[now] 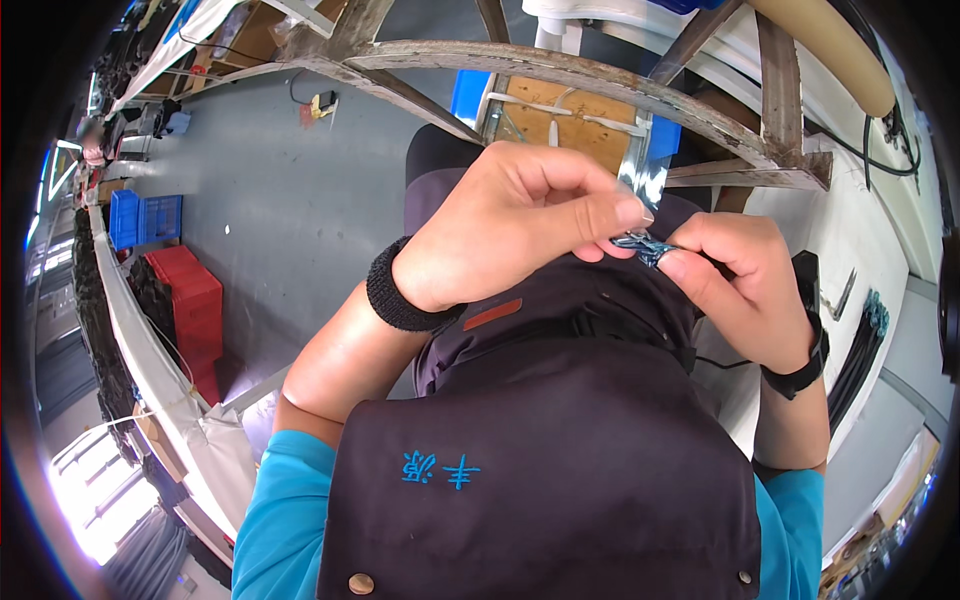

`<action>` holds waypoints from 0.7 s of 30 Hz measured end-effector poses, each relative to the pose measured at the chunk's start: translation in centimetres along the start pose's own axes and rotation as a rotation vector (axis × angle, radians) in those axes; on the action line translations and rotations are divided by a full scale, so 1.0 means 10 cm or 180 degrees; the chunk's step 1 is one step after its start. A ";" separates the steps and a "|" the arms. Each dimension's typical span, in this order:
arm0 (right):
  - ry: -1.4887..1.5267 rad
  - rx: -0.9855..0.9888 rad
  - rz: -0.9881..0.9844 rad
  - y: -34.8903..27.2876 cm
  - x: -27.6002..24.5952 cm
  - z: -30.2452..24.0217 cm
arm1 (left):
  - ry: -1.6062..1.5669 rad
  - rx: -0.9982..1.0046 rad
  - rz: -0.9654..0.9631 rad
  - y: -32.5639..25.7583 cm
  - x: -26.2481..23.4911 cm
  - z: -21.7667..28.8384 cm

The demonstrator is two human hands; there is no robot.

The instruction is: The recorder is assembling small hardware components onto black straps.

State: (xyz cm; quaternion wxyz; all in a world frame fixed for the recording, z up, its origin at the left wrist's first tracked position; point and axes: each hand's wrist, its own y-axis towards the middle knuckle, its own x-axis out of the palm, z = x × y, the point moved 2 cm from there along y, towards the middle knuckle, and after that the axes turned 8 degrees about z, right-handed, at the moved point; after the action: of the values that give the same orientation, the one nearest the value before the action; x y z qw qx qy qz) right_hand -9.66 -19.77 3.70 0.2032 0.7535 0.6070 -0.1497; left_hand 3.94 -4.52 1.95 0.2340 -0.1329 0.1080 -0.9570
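In front of my lap, my left hand [525, 225] pinches one end of a small dark blue and teal crinkled piece [640, 245] between thumb and fingers. My right hand [735, 285] grips its other end with thumb and bent forefinger. Its kind is hard to make out, since the fingertips cover much of it. Just beyond the left fingertips is a shiny silvery strip [645, 180]; whether they touch it I cannot tell. On the white surface to the right lies a bundle of long black strands with teal ends [865, 345], beside a slim metal tool [845, 292].
A worn wooden frame [560, 62] crosses ahead of me, with a wooden board [560, 110] below it. A thick tan tube [830, 50] sits at the far right. On the left, a blue crate [145, 218] and red crates [190, 300] stand on the grey floor [300, 190].
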 end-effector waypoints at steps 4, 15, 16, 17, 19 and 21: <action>0.0605 0.0557 -0.0436 0.04 -0.02 0.03 | -0.0222 0.0129 -0.0138 -0.07 0.06 0.00; 0.2656 0.2666 -0.0606 -0.13 0.14 0.18 | -0.0379 0.0219 0.0164 -0.16 0.09 -0.31; 0.2780 0.2372 -0.0659 -0.16 0.18 0.21 | -0.0094 0.0173 0.0403 -0.18 0.09 -0.28; 0.2873 0.2078 -0.0683 -0.20 0.21 0.24 | -0.0270 0.0160 0.0511 -0.18 0.10 -0.30; 0.3072 0.1974 -0.0074 -0.34 0.34 0.30 | -0.0274 0.0216 0.0470 -0.18 0.03 -0.36; 0.2604 0.1672 0.0463 -0.51 0.28 0.41 | -0.0451 0.0201 0.0527 -0.18 0.02 -0.38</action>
State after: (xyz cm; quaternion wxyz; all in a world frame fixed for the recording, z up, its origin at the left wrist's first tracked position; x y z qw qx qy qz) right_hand -13.91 -18.50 -1.86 -0.2388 0.8168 0.5246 0.0250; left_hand 1.82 -2.47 -1.14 0.3234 -0.1834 0.0716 -0.9256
